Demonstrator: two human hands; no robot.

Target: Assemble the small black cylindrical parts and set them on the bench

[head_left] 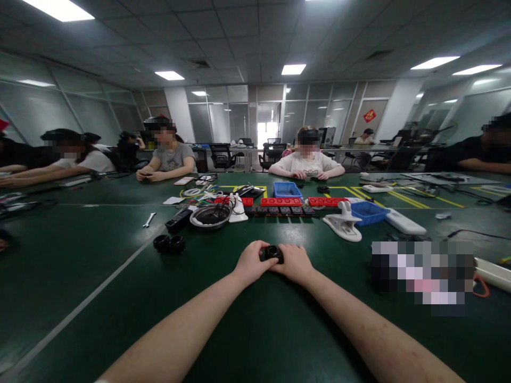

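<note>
In the head view a small black round part (273,252) with a ring-shaped top sits between my two hands, close to the green tabletop. My left hand (254,261) has its fingers and thumb closed around its left side. From the right, my right hand (294,261) grips the same part, its fingers curled behind it. My fingers cover much of its sides, and I cannot tell whether it touches the table. Off to the left lie two similar black round parts (169,244), side by side.
Beyond my hands stand a metal bowl (210,225), a white clip base (344,222), red power strips (280,202) and blue trays (368,211). A wrench (149,220) lies at left. A blurred-out patch (421,274) covers something at right. Several people sit around the table.
</note>
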